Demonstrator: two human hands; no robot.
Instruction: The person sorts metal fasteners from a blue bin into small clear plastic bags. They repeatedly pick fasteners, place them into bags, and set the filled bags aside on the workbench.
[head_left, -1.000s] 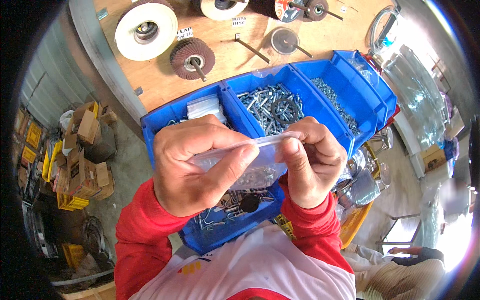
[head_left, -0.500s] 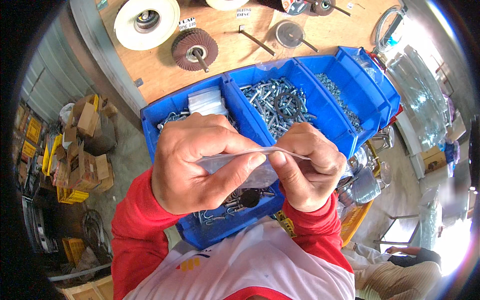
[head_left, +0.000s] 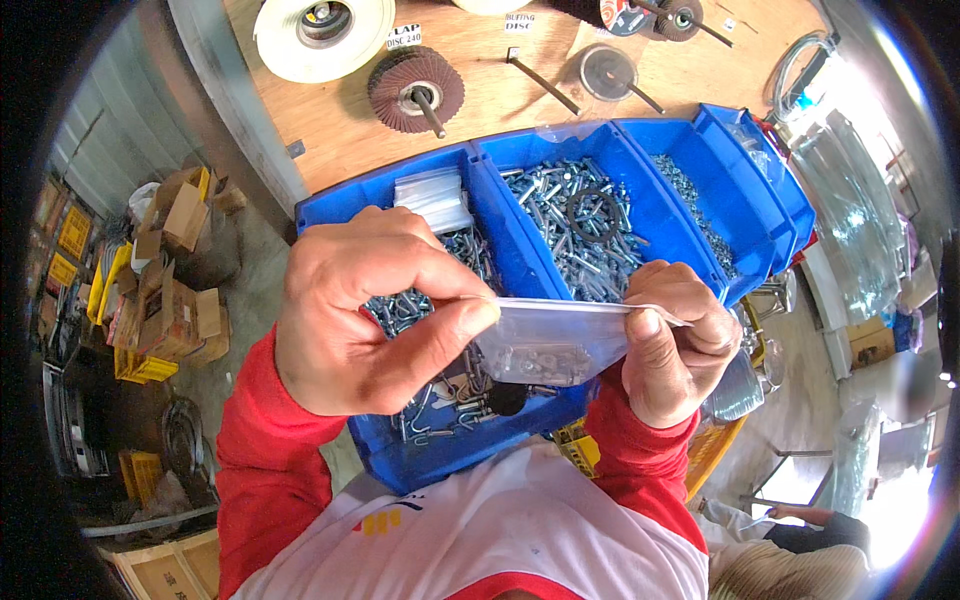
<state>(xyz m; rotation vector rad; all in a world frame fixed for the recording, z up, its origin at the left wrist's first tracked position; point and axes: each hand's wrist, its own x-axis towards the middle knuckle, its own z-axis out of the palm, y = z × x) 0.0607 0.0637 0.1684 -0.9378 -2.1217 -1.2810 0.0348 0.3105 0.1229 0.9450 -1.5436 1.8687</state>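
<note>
One clear bag [head_left: 550,335] hangs between the person's hands, over the near part of the left bin [head_left: 400,462]. The left hand [head_left: 375,310] pinches the bag's left top corner between thumb and forefinger, its other fingers curled. The right hand [head_left: 680,345] pinches the top edge near its right end, thumb on the near face, fingers folded behind; a short tip of the edge sticks out to the right past the thumb. Between the two grips the top edge runs nearly straight. Small metal parts [head_left: 545,366] lie low inside the bag, too blurred to tell their kind.

The left bin holds white packets [head_left: 432,200] at its far end, and hooks [head_left: 415,428] and a black disc [head_left: 507,399] nearer. Just right of it, the middle bin [head_left: 545,150] holds bolts [head_left: 590,270], with a black ring [head_left: 593,239] lying on them. Farther right, another bin [head_left: 745,230] holds small fasteners [head_left: 690,200].

On the far side, a wooden board [head_left: 330,145] carries a brown disc [head_left: 395,95], with a cream disc [head_left: 275,45] to its left. Cartons [head_left: 165,320] stand well apart on the left.
</note>
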